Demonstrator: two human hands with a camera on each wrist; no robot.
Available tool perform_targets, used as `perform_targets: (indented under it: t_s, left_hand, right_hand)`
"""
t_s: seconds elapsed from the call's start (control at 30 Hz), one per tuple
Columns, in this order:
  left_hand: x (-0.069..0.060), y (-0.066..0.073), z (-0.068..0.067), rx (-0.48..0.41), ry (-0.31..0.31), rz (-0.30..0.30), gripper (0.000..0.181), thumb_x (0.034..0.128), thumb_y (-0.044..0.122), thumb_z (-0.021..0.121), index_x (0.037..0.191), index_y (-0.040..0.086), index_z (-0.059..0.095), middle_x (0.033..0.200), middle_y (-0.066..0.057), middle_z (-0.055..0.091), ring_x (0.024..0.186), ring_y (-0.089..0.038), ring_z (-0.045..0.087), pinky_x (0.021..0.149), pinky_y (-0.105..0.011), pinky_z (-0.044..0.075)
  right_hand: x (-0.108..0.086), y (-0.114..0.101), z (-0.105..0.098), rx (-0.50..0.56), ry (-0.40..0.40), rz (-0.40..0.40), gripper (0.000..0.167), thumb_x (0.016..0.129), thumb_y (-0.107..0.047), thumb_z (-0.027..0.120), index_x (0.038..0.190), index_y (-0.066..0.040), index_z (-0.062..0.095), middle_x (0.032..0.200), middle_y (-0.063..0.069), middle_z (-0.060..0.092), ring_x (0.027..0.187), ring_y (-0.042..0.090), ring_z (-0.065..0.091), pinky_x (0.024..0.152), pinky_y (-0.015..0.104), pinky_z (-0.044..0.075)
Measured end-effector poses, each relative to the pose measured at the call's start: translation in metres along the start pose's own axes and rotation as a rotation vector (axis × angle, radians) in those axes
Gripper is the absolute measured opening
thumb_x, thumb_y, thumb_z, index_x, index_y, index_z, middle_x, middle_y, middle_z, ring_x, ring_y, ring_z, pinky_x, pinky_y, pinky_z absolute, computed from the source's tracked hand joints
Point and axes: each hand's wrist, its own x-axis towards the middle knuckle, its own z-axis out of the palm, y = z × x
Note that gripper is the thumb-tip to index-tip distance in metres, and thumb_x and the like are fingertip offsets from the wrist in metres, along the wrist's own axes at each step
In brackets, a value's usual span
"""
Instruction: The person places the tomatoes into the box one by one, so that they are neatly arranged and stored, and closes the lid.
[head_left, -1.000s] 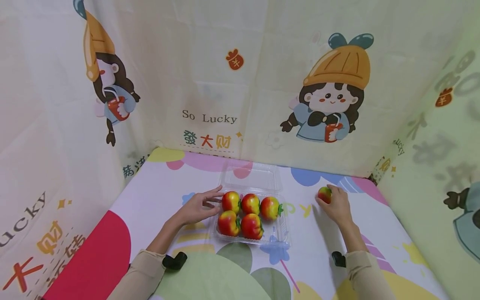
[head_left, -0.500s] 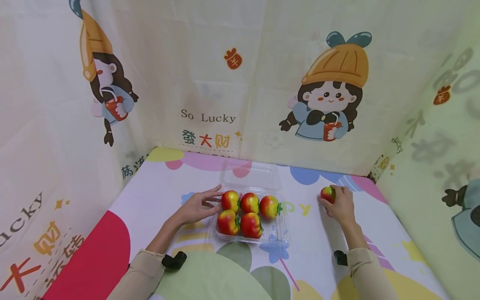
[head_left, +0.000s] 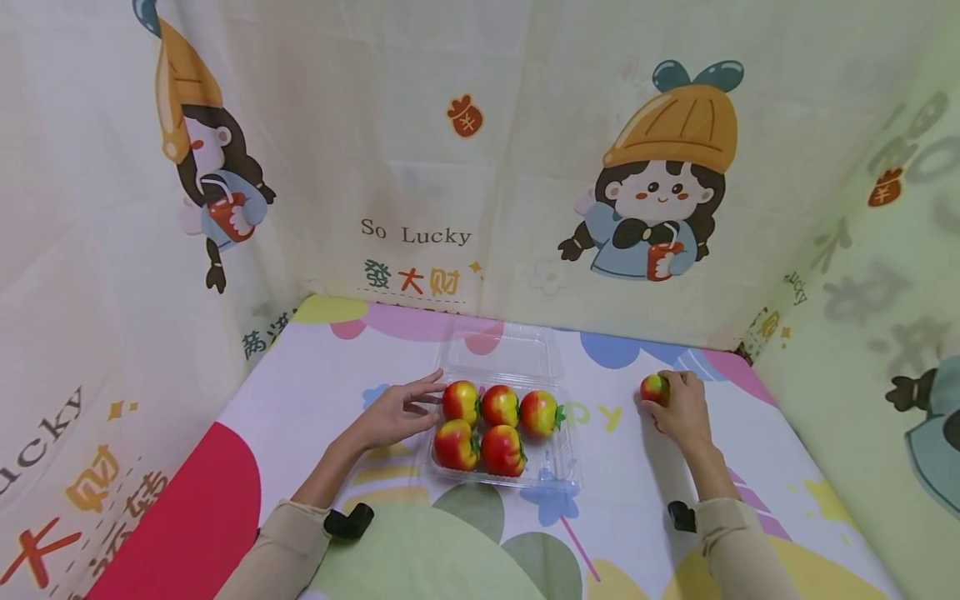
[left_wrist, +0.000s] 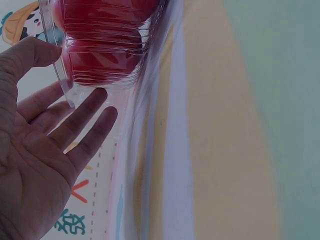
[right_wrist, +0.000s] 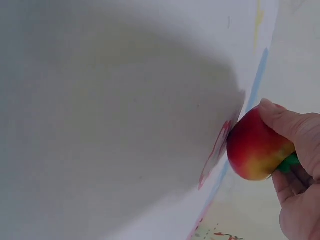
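A clear plastic clamshell box (head_left: 551, 479) lies with its lid back in the head view. Several glossy red-and-yellow fruits (head_left: 501, 406) with green leaves sit in it; its front right spot holds no fruit. My left hand (head_left: 396, 414) is at the box's left edge. In the left wrist view, the thumb (left_wrist: 47, 54) touches the box rim (left_wrist: 59, 62) and the other fingers extend loosely below the box. To the right of the box, my right hand (head_left: 681, 408) grips one similar fruit (right_wrist: 257, 146) between thumb and fingers, at or just above the cloth.
The clear lid (head_left: 498, 352) lies behind the box. A patterned cloth (head_left: 600, 508) covers the table, and printed curtains (head_left: 525, 183) stand at the back and both sides. Black wrist devices (head_left: 348, 522) are at both cuffs.
My right hand has shifted slightly right with its fruit, then held nearly still over the last half second. The left hand and box have stayed in place.
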Motion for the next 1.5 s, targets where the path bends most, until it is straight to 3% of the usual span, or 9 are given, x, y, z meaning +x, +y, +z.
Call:
perform_targets:
  t_s: [1.03,1.5]
  left_hand:
    - [0.000,0.000,0.000,0.007,0.007,-0.008,0.053,0.0949,0.012,0.072,0.145,0.002,0.057,0.163,-0.014,0.036,0.123,-0.034,0.065,0.099,-0.042,0.056]
    - [0.000,0.000,0.000,0.008,0.000,0.006,0.054,0.0957,0.012,0.071,0.146,0.001,0.055,0.163,-0.019,0.035,0.122,-0.036,0.065,0.098,-0.041,0.057]
  right_hand:
    - [-0.036,-0.028,-0.005,0.107,0.094,0.026,0.061,0.082,-0.018,0.086,0.126,0.011,0.055,0.123,0.030,0.049,0.113,0.045,0.045,0.098,0.061,0.043]
    - [-0.055,-0.049,-0.009,0.122,0.145,-0.036,0.059,0.079,-0.019,0.089,0.121,0.007,0.057,0.119,0.024,0.051,0.109,0.039,0.048,0.091,0.055,0.046]
